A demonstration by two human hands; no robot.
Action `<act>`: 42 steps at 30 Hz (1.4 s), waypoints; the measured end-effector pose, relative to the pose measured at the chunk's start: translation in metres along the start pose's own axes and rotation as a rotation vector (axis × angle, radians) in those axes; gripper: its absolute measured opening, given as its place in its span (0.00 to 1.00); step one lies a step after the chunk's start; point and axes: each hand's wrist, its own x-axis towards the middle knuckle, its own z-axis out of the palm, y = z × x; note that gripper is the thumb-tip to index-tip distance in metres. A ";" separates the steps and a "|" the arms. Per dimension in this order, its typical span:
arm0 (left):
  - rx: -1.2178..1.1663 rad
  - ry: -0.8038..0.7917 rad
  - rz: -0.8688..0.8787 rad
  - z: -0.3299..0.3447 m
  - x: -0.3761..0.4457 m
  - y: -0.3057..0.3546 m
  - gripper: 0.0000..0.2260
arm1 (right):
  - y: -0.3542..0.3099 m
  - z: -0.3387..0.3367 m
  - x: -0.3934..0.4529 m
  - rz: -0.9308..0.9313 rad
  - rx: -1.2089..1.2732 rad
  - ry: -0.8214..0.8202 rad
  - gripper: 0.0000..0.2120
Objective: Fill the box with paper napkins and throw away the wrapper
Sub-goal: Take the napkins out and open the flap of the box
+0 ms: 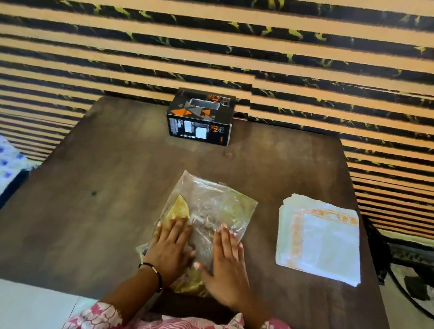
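Both hands, left hand [172,247] and right hand [224,267], press flat with straight fingers on the emptied wrapper [211,211], lower centre; napkins [320,238] stacked at right on the bench [103,180]; box [200,116], upper centre, apparently unfilled; wrapper not yet discarded

Dark wooden table [116,207] carries black box [200,117], clear wrapper [214,204], napkin stack [320,238]

box [200,117] upright, far | napkins [320,238] stacked right | wrapper [212,206] flat (clear)
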 end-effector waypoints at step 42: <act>-0.323 0.217 -0.041 -0.107 0.047 -0.197 0.31 | -0.154 -0.023 0.143 0.156 0.363 0.179 0.27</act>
